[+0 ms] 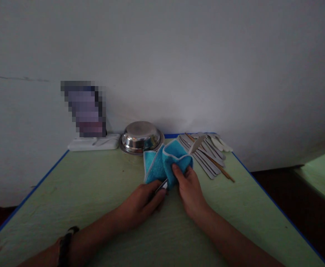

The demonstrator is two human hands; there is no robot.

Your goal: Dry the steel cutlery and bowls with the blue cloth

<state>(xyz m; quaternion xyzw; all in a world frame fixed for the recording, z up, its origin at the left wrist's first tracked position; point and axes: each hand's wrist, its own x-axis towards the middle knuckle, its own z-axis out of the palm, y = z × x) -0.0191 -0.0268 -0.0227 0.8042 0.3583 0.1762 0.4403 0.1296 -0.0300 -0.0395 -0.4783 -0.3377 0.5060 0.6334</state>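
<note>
My left hand [144, 202], a dark band on its wrist, is closed on the handle end of a metal spoon [197, 144]. The spoon slants up to the right through a blue cloth [155, 167] with pale edging, and its broad end sticks out beyond the folds. My right hand [190, 189] pinches the cloth around the spoon's middle, thumb on top. That middle stretch is hidden inside the cloth. Just past the right hand, several flat metal utensils [206, 167] lie fanned out on the table, with brown chopsticks [225, 173] across them.
An upside-down metal bowl [142, 135] stands at the back by the wall. Left of it, a blurred-out screen [86, 111] leans above a white power strip [106, 142]. White spoons [218, 142] lie at the back right. The green table [95, 178] has blue edges.
</note>
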